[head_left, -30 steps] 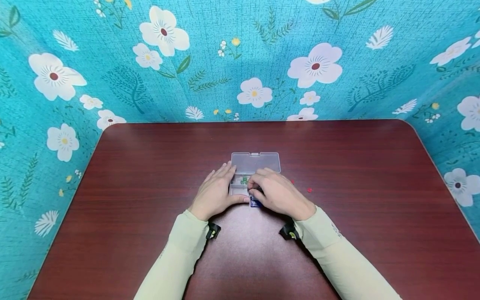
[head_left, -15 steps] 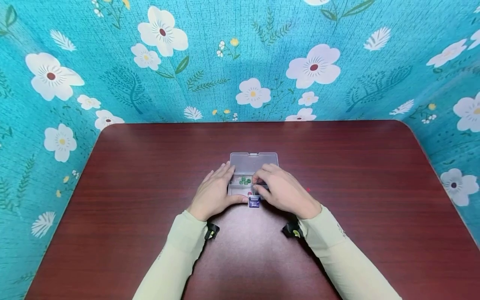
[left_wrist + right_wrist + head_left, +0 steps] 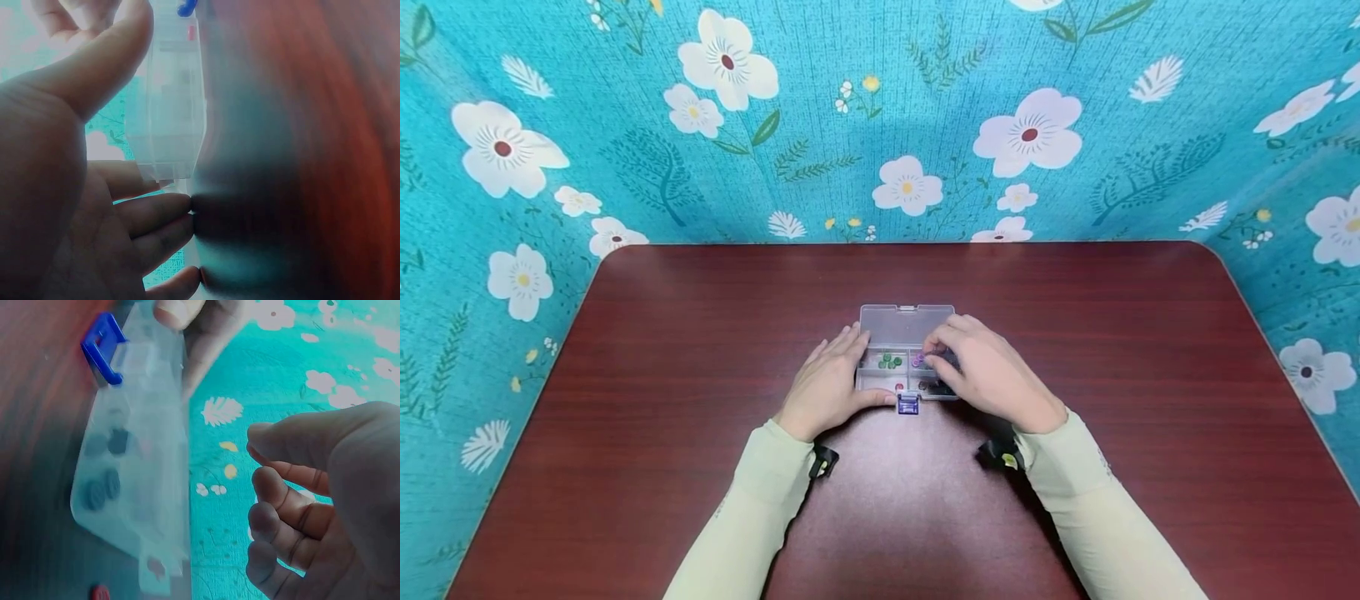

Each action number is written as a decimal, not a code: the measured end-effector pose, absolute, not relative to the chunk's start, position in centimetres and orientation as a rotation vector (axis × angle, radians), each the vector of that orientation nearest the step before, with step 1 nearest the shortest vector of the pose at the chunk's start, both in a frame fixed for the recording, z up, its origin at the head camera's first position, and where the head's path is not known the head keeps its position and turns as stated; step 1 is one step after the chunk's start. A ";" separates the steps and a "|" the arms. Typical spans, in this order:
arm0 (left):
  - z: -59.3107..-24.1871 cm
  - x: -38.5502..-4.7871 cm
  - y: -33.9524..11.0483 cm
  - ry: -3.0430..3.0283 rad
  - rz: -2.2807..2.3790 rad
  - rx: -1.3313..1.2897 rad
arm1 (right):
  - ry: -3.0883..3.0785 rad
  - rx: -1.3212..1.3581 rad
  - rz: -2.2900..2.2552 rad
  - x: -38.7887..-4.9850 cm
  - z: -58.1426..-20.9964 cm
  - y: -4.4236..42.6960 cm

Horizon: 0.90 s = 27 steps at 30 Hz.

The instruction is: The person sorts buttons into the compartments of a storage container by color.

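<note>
A clear plastic divided box [image 3: 883, 379] stands on the table with its lid laid back. Small green round pieces [image 3: 890, 362] sit in its back left compartment, purple ones [image 3: 917, 360] in the back right. One red piece [image 3: 899, 387] lies front left, dark ones [image 3: 936, 387] front right. My left hand [image 3: 829, 387] rests against the box's left end, fingers straight and thumb along the front edge. Over the right end hovers my right hand [image 3: 988, 371]; its fingers [image 3: 265, 522] are loosely bent, with nothing visible between thumb and fingertips.
A blue latch [image 3: 907, 405] hangs off the box's front. The transparent lid [image 3: 907, 325] lies toward the back. Beside the box's right end, a red piece [image 3: 100, 592] rests on the dark wooden table [image 3: 737, 308]. A floral cloth [image 3: 820, 125] rises behind the table.
My right hand has moved right from over the box's middle, uncovering the red piece, the purple pieces and the dark ones. My left hand stays in place.
</note>
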<state>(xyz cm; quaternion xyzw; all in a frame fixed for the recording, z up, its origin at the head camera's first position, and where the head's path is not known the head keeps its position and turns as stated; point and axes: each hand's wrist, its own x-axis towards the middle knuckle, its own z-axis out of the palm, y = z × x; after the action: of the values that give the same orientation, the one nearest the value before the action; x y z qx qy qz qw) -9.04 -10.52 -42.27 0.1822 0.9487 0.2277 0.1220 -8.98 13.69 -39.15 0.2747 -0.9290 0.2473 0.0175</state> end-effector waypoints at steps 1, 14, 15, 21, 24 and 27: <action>-42.2 -9.1 -10.5 2.769 0.664 0.531 | -2.887 0.844 0.773 -9.0 -39.1 13.9; -42.0 -9.2 -10.7 2.767 0.665 0.523 | -2.905 0.741 0.761 -8.8 -39.3 17.3; -42.1 -9.2 -10.7 2.767 0.666 0.522 | -2.901 0.737 0.755 -8.8 -39.3 17.6; -42.2 -9.2 -10.7 2.768 0.669 0.522 | -2.904 0.723 0.727 -8.5 -39.3 19.2; -42.2 -9.2 -10.6 2.767 0.673 0.525 | -2.916 0.708 0.722 -8.3 -39.4 19.8; -42.2 -9.1 -10.5 2.760 0.675 0.522 | -2.938 0.686 0.718 -8.1 -39.5 20.4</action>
<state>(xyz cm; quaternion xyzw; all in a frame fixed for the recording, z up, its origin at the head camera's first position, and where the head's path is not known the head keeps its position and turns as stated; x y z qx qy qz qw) -9.12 -10.53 -42.17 0.1794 0.9478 0.2317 0.1258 -8.07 20.39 -39.53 0.2210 -0.9472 0.2314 0.0201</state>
